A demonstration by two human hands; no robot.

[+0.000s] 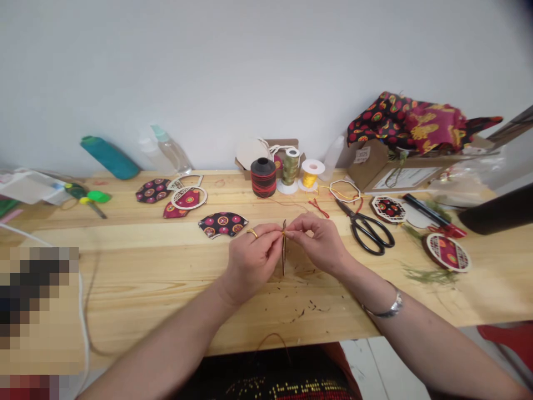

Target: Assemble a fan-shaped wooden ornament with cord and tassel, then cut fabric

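Note:
Between my hands a thin flat piece [283, 256] stands edge-on, dark with a pale edge, so its faces cannot be seen. My left hand [254, 260] wears a ring and pinches this piece near its top. Close against it, the thumb and fingers of my right hand [318, 240] are pressed together at the same spot. A speck of orange-yellow shows at the fingertips; what the right fingers grip is too small to tell. A fan-shaped patterned fabric piece [224, 224] lies just beyond my left hand. Black-handled scissors [368, 230] rest to the right of my right hand.
Behind the hands stand a red-and-black thread spool [264, 179], a green thread spool [290, 169] and a yellow thread spool [310, 176]. Framed fabric pieces, a marker [433, 214] and a fabric-topped cardboard box [387, 169] occupy the right. Bottles and a teal pouch [109, 157] are back left.

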